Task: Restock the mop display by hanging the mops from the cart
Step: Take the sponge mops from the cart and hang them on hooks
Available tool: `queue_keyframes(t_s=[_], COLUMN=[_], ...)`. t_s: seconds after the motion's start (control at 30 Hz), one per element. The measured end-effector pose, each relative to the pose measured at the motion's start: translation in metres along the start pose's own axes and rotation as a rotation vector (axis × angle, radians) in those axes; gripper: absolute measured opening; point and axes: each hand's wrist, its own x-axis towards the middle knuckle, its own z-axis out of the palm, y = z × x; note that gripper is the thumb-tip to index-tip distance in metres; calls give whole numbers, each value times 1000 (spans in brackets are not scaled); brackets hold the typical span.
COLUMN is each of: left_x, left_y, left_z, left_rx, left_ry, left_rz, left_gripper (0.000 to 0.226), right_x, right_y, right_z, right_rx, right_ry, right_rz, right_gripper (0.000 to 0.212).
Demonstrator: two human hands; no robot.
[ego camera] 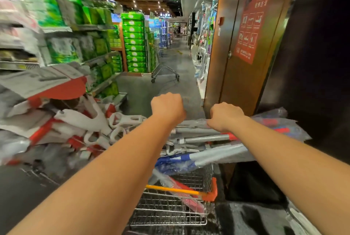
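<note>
I am watching my right hand (225, 116) gripping wrapped mops (204, 137) lying crosswise on the cart (170, 215) at lower centre, my left hand (167, 106) curling on something hidden, while the overhanging ends are risking snagging the brown door (236, 68) at right.

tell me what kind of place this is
Most likely a supermarket aisle: shelves stacked with green packs, a wire shopping cart loaded with wrapped mops, and a second cart standing empty farther down.
</note>
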Motion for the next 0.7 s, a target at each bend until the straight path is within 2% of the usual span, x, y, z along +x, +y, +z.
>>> queue_keyframes(t_s=[0.3, 0.47, 0.7], left_x=[-23, -16, -9], left_y=[-65, -106, -161], left_z=[40, 67, 104], left_rx=[-54, -157, -239], left_ry=[-48, -48, -75], left_rz=[-229, -349, -438], left_gripper=[24, 11, 26], right_x=[32, 62, 96], right_y=[-69, -113, -170], right_z=[20, 29, 43], right_rx=[-6, 17, 107], right_ry=[-16, -17, 24], right_rz=[-157, -201, -244], right_gripper=[26, 26, 31])
